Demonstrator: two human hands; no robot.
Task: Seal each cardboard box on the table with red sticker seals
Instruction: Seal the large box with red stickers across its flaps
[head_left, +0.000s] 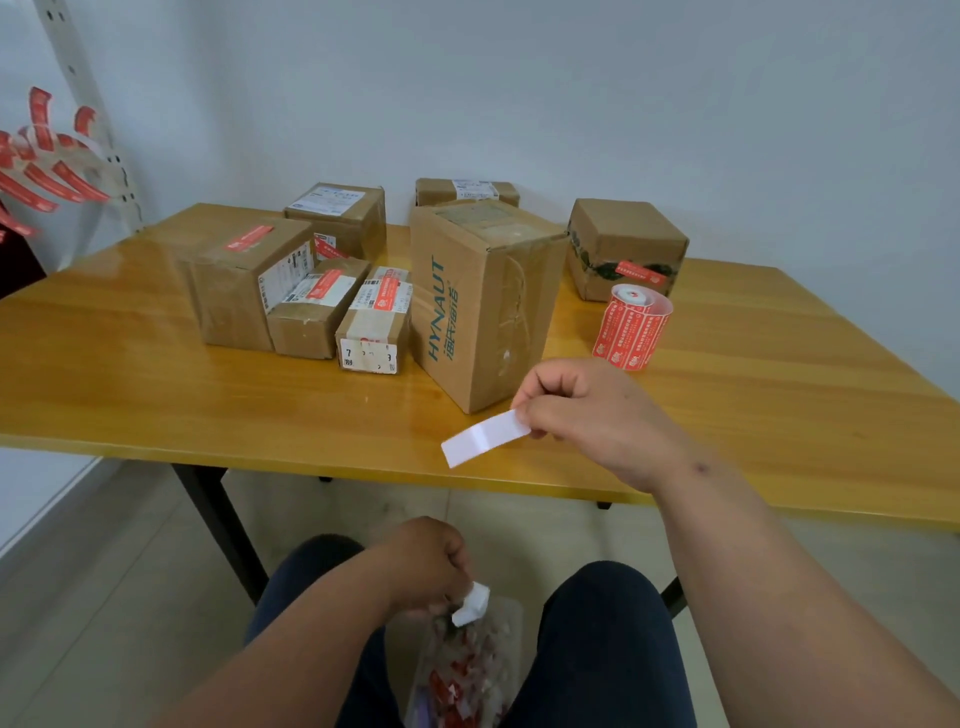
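Left hand (428, 564) pinches crumpled scrap (471, 603) | right fingers (540, 410) grasp strip (485, 438), face hidden

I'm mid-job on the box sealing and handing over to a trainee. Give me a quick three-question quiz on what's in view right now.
1. True or false: the right hand pinches a white strip above the table's near edge.
2. Where does the roll of red seals stand? A) on the HYNAUT box B) on the table, right of the HYNAUT box C) in the person's lap
3. Fill in: the left hand holds a crumpled white scrap over a clear ____ of red and white scraps between the knees.

Key: 1 true; 2 B; 3 bag.
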